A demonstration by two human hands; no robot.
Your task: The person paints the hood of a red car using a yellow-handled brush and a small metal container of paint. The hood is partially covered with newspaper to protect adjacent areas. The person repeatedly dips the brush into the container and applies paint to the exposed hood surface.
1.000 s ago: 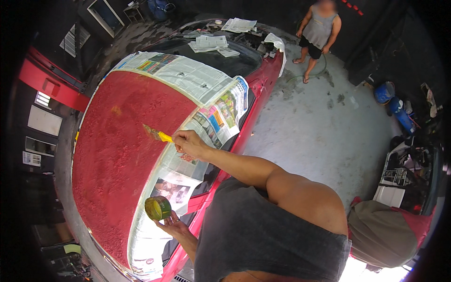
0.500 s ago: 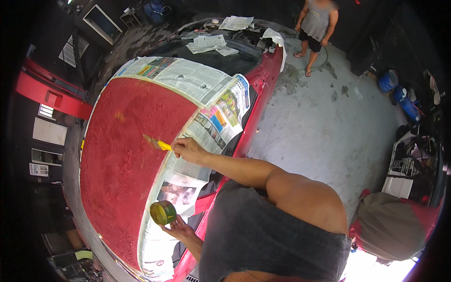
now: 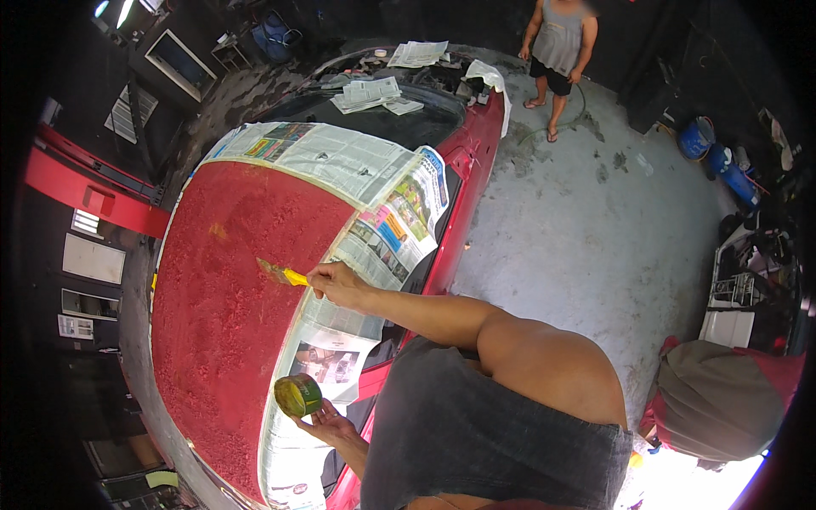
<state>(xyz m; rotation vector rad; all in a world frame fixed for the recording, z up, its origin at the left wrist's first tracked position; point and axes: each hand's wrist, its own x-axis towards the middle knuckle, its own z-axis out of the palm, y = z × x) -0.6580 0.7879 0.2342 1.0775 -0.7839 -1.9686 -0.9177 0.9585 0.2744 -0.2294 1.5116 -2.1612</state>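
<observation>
My right hand (image 3: 337,285) is closed round the yellow handle of a paintbrush (image 3: 294,278). Its bristles are over the red car roof (image 3: 225,340); whether they touch it I cannot tell. My left hand (image 3: 329,425) holds up a small round green tin (image 3: 297,396), tilted so that its mouth and yellowish inside show. The tin is above the newspaper along the roof's near edge. The roof looks rough and blotchy, with a yellowish patch (image 3: 218,231) toward its far part.
Taped newspaper (image 3: 340,161) borders the roof, and loose sheets (image 3: 367,93) lie on the dark glass beyond. A person (image 3: 557,59) in a grey top stands on the grey floor (image 3: 578,221) holding a hose. Blue containers (image 3: 697,138) stand at the right wall.
My view has shifted a little, so the car sits lower in it. The tin is tipped slightly differently. The brush stays over nearly the same part of the roof.
</observation>
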